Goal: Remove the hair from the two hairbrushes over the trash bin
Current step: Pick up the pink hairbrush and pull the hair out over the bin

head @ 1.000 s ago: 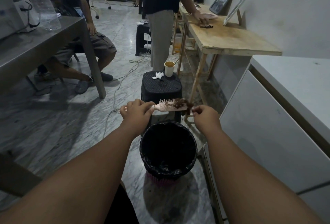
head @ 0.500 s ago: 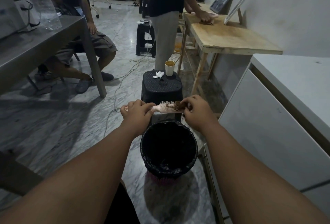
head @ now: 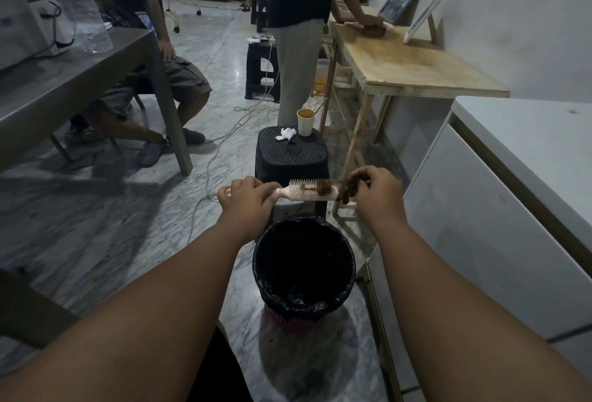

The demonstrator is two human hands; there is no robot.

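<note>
My left hand (head: 248,198) grips the handle of a pink hairbrush (head: 304,194), held level with its bristles up, above the far rim of a round bin lined with a black bag (head: 262,276). Brown hair is tangled in the bristles at the brush's right end. My right hand (head: 376,193) pinches a clump of that brown hair (head: 347,191) just off the brush tip, with strands still linking it to the brush. Only one hairbrush is in my hands; a second one does not show near me.
A black stool (head: 293,158) behind the bin carries a paper cup (head: 305,122) and a crumpled tissue (head: 285,134). A white cabinet (head: 499,209) stands close on the right, a grey table (head: 80,81) on the left. One person stands at a wooden table (head: 413,71); another sits left.
My right hand, which was on the bristles half a second ago, has pulled away to the right with a clump of hair. The left hand and brush stay where they were.
</note>
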